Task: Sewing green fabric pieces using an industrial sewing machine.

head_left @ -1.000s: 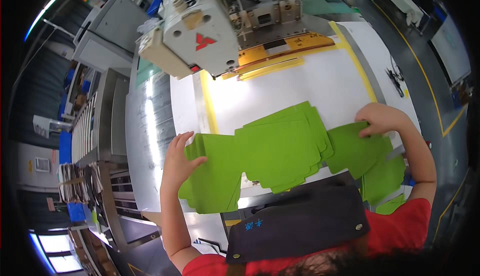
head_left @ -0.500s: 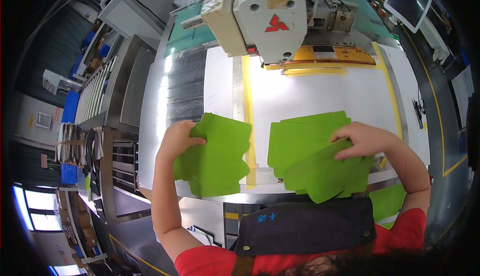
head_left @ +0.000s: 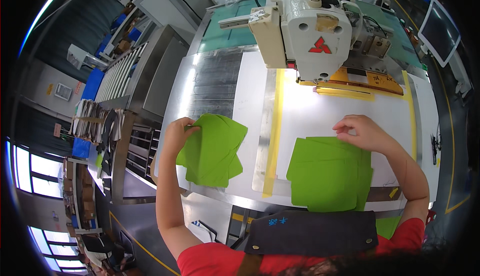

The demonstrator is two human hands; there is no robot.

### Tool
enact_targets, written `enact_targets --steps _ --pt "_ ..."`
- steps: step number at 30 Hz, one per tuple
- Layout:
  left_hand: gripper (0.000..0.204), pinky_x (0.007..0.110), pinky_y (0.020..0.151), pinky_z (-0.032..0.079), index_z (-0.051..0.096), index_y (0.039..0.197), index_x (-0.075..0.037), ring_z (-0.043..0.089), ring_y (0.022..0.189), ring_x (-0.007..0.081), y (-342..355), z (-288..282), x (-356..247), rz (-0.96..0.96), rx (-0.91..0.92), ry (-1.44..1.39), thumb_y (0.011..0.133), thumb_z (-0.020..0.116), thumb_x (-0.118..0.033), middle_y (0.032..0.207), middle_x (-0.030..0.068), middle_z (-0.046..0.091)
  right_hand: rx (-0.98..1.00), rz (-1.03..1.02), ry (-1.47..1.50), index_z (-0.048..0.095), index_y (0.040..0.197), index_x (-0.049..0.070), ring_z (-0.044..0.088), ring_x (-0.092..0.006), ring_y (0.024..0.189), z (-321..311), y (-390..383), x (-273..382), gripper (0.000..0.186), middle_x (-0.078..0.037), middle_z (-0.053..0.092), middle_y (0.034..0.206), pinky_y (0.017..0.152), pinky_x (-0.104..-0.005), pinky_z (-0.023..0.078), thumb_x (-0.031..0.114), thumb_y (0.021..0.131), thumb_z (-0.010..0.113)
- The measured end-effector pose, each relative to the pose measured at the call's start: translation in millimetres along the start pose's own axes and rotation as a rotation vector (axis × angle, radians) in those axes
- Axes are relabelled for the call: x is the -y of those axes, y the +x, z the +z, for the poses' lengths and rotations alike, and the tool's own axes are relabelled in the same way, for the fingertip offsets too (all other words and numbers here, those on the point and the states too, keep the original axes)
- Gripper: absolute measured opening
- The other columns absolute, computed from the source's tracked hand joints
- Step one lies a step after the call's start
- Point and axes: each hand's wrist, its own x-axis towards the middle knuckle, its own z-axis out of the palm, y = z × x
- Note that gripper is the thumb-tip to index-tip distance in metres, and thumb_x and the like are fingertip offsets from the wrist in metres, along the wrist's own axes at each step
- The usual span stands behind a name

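My left hand (head_left: 178, 136) grips the upper left edge of a fanned stack of flat green pieces (head_left: 215, 151), thumb uppermost, at the left front of the table. Whether they are fabric or another sheet material I cannot tell. A second, overlapping pile of green pieces (head_left: 327, 176) lies to the right, near the table's front edge. Over that pile's upper right corner is my right hand (head_left: 364, 133), its thumb and curved fingers apart with nothing between them.
Beyond the piles stands a white industrial sewing machine (head_left: 317, 36) with an amber plate (head_left: 375, 82) below its head. Yellow tape strips (head_left: 273, 146) run along the white work surface (head_left: 250, 126). A screen (head_left: 440, 32) is at the far right. More green material (head_left: 387, 227) shows below the right forearm.
My right hand has let go of the green piece it held and moved up; the right pile now lies flatter. My left hand keeps its grip. The whole view has shifted.
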Motion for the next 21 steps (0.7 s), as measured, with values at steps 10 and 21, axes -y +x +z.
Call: enact_targets --steps 10,21 --pt "0.015 0.037 0.066 0.048 0.071 0.092 -0.008 0.062 0.079 0.0249 -13.1 13.4 5.9 0.379 -0.361 0.359 0.077 0.070 -0.011 0.086 0.0072 0.063 -0.021 -0.081 -0.036 0.069 0.093 0.008 0.060 -0.0181 0.071 8.1 20.6 -17.7 0.016 -0.004 0.064 0.080 0.066 -0.0310 0.048 0.021 0.086 0.064" --pt "0.008 0.036 0.069 0.054 0.061 0.085 -0.004 0.067 0.074 0.0276 -29.9 7.9 -20.0 0.628 -0.781 0.313 0.080 0.067 -0.002 0.083 0.0077 0.069 0.021 -0.244 -0.114 0.067 0.102 0.010 0.061 -0.0192 0.078 9.2 42.3 -19.2 0.019 -0.003 0.064 0.091 0.073 -0.0330 0.049 0.022 0.087 0.064"
